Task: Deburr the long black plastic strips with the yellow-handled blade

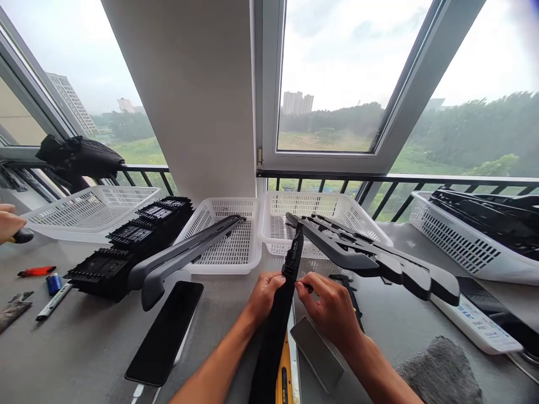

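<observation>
A long black plastic rail (273,336) runs from the bottom edge up between my hands, its ribbed, hollow end (293,255) pointing away from me. My left hand (266,294) is closed on its left side, thumb pressed near the ribbed end. At the right edge of the rail, my right hand (328,306) is pinched, with a small dark bit showing at the fingers; what it holds is mostly hidden. Beneath the rail lies a yellow tool (285,373), partly covered. A grey flat block (316,353) lies below my right hand, and a dark caliper-like tool (352,300) is behind it.
Grey rails lie across two white baskets (227,269) (273,247). Stacked black parts (130,238) and a phone (166,331) are left. Another basket (458,241) holds black parts at right, near a grey cloth (442,373). Another person's hand (10,221) shows far left.
</observation>
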A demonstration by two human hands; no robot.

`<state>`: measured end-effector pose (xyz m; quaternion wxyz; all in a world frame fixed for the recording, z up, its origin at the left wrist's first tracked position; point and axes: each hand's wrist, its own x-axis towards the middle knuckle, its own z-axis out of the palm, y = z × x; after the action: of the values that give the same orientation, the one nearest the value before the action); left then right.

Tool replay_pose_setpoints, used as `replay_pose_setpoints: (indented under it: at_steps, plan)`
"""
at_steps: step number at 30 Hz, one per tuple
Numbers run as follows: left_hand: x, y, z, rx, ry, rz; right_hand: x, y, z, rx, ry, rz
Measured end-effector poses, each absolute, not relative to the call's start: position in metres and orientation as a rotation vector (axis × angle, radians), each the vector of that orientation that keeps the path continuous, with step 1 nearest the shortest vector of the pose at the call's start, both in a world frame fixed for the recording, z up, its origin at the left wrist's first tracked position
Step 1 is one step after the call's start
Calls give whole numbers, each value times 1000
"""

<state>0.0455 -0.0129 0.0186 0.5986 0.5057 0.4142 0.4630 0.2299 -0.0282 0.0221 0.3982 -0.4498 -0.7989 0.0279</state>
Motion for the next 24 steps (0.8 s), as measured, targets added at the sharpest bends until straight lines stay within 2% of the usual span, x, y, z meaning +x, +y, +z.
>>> replay_pose_setpoints:
  at_steps: [24]
  plan:
    - [45,-13,18,1227,977,1057,231,-29,23,-1161,-1983,132]
